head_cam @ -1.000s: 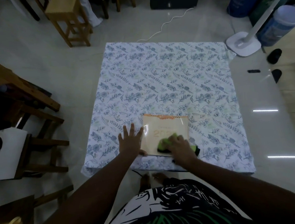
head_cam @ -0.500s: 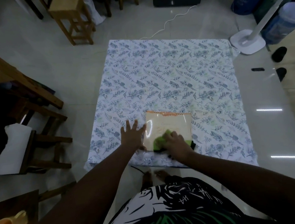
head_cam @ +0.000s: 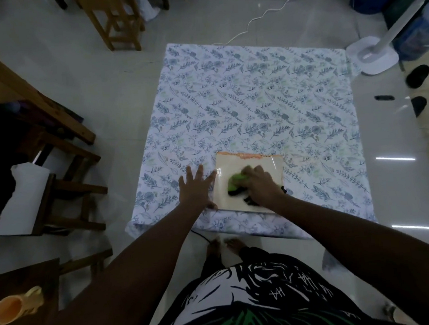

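Observation:
A glossy cream calendar (head_cam: 267,166) with an orange top edge lies flat near the front edge of a table covered by a blue floral cloth (head_cam: 255,102). My right hand (head_cam: 260,184) grips a green and black cloth (head_cam: 235,183) and presses it onto the calendar's face. My left hand (head_cam: 196,188) lies flat with spread fingers on the floral cloth, its fingers touching the calendar's left edge.
Wooden chairs and a table (head_cam: 40,150) stand to the left, a stool (head_cam: 115,19) at the back. A white fan base (head_cam: 372,57) and blue containers stand at the back right, with dark slippers (head_cam: 417,77) on the floor. An orange cup (head_cam: 12,309) sits at lower left.
My right hand has slid the green cloth from the calendar's lower part up toward its middle. My left hand has kept its place by the calendar's left edge.

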`<state>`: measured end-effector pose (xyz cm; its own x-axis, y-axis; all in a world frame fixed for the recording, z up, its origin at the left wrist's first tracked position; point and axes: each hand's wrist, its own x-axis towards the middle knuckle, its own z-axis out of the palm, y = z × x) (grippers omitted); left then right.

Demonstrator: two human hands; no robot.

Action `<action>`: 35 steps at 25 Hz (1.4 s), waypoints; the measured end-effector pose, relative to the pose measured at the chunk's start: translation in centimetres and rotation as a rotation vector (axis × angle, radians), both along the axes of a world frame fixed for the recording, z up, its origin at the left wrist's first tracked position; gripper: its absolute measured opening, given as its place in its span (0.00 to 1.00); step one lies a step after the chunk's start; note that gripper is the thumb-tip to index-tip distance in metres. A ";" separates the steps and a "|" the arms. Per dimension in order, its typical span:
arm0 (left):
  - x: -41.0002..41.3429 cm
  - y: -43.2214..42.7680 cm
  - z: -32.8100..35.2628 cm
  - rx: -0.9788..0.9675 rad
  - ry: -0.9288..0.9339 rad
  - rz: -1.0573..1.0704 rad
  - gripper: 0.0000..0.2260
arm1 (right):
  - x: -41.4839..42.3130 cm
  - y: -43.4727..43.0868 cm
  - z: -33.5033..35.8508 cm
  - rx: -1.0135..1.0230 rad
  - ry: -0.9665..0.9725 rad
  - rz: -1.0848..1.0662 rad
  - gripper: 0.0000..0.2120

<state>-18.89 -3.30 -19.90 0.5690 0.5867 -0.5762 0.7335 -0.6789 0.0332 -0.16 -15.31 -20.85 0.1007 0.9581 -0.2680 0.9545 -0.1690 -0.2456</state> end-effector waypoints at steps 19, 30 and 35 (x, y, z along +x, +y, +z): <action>-2.0 -2.1 -0.6 0.015 -0.063 0.283 0.52 | 0.2 6.2 1.0 -0.022 -0.039 -0.093 0.21; -2.2 -1.8 -0.5 -0.030 -0.080 0.300 0.55 | -1.9 2.2 -0.4 -0.005 -0.087 0.244 0.26; -2.2 -1.7 -0.8 -0.026 -0.085 0.313 0.54 | -3.7 7.4 0.1 -0.055 -0.075 -0.065 0.27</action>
<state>-21.07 -4.96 -20.75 0.4100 0.7267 -0.5512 0.9005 -0.4187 0.1178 -3.85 -7.88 -20.75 0.1842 0.9331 -0.3089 0.9564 -0.2426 -0.1626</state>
